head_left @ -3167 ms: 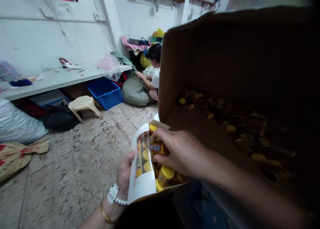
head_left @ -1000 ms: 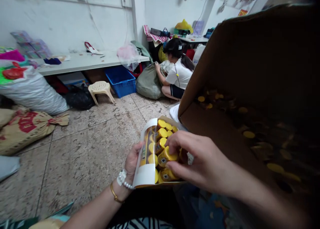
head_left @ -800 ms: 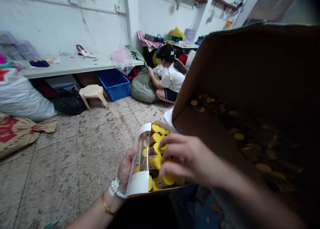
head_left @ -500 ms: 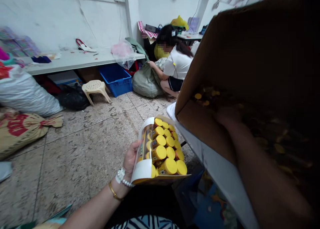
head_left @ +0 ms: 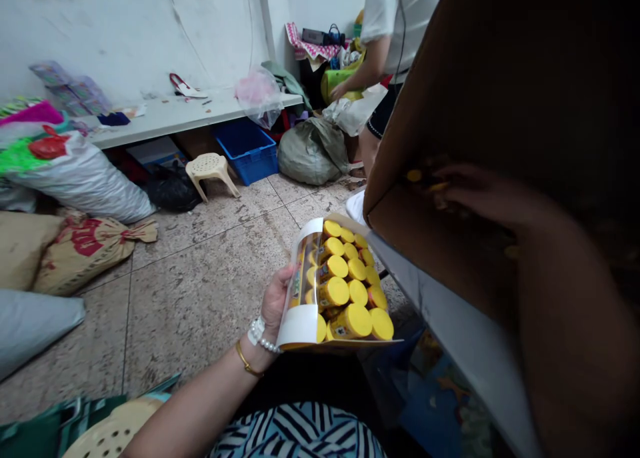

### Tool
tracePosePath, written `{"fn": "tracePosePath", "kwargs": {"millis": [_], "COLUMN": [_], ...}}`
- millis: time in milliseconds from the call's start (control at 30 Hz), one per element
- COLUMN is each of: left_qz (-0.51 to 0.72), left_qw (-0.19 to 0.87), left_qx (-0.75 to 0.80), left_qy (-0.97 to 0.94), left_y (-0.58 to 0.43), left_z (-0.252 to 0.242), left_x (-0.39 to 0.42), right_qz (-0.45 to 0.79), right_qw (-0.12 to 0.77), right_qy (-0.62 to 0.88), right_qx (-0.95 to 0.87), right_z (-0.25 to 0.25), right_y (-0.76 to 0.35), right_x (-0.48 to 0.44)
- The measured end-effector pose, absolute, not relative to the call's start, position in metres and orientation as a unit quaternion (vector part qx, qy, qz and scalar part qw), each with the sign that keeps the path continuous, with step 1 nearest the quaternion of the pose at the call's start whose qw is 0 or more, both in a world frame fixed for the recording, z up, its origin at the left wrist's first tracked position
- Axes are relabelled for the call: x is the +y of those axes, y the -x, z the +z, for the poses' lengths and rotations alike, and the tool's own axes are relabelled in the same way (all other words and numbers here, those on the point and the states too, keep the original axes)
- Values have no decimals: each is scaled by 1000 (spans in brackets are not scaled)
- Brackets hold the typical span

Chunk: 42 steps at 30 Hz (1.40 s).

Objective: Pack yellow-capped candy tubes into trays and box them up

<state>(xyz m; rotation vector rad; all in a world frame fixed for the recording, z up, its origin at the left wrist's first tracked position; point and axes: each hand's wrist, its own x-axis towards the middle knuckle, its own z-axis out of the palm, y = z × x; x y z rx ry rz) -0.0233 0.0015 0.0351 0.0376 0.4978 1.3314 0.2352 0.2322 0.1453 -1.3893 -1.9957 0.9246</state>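
**Right hand and carton at the box.** The right hand (head_left: 480, 195) reaches into the dim cardboard box (head_left: 440, 91), its fingers stretched out and slightly parted close to a loose mass of yellow-capped bottles (head_left: 414, 175); shadow hides whether they hold one. The left hand (head_left: 277, 305) grips a white-sleeved carton (head_left: 299, 326) from beneath at its edge, tilted up just left of the box, over the person's lap. Inside the carton, yellow-capped bottles (head_left: 345, 291) stand packed in close rows, leaving no wide gap in view, so the carton appears about full. More bottles remain loose in the box, their number hidden by the dark. The box rests on the white-edged table (head_left: 450, 331). Farther off, across the tiled floor (head_left: 200, 291), a co-worker (head_left: 400, 18) stands beyond a grey-green sack (head_left: 313, 153), with a blue plastic crate (head_left: 247, 153) and a plastic stool (head_left: 210, 168) to the left.
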Motion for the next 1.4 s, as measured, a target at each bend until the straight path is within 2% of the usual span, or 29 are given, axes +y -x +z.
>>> {"fn": "tracePosePath", "kwargs": {"millis": [67, 167, 333, 467, 567, 600, 700, 767, 833, 900, 967, 1033, 1200, 1400], "left_qz": [618, 640, 668, 658, 647, 641, 628, 625, 637, 652, 654, 639, 587, 444], "left_qw": [751, 729, 699, 711, 724, 731, 754, 762, 752, 740, 736, 743, 745, 827], "left_qx": [230, 244, 254, 248, 241, 233, 194, 171, 166, 166, 173, 200, 293, 297], "left_qy": [-18, -18, -12, -7, -4, -4, -3, -1, 0, 2, 4, -8, -118, -175], "left_y": [26, 30, 34, 33, 33, 33, 32, 27, 16, -1, -23, -45, -91, -134], "left_z": [37, 36, 32, 31, 32, 33, 36, 37, 38, 37, 34, 32, 31, 18], "left_x": [2, 5, 10, 8, 1, -1, -5, -1, 7, 18, 27, 32, 21, -7], "right_qz": [438, 504, 438, 360, 346, 351, 385, 441, 551, 665, 724, 731, 701, 669], "right_qw": [268, 271, 217, 157, 125, 147, 298, 344, 290, 199, 153, 173, 289, 335], "right_qy": [420, 268, 148, 72, 24, 48, 246, 379, 448, 453, 442, 457, 509, 540], "right_qx": [-748, -775, -860, -917, -930, -923, -838, -738, -642, -559, -507, -476, -407, -384], "right_z": [169, 192, 177, 160, 161, 161, 157, 149, 141, 136, 137, 141, 148, 133], "right_y": [-215, -193, -174, -163, -160, -160, -159, -162, -171, -187, -207, -229, -287, -346], "right_x": [193, 137, 97, 92, 93, 96, 118, 137, 148, 145, 130, 112, 93, 95]}}
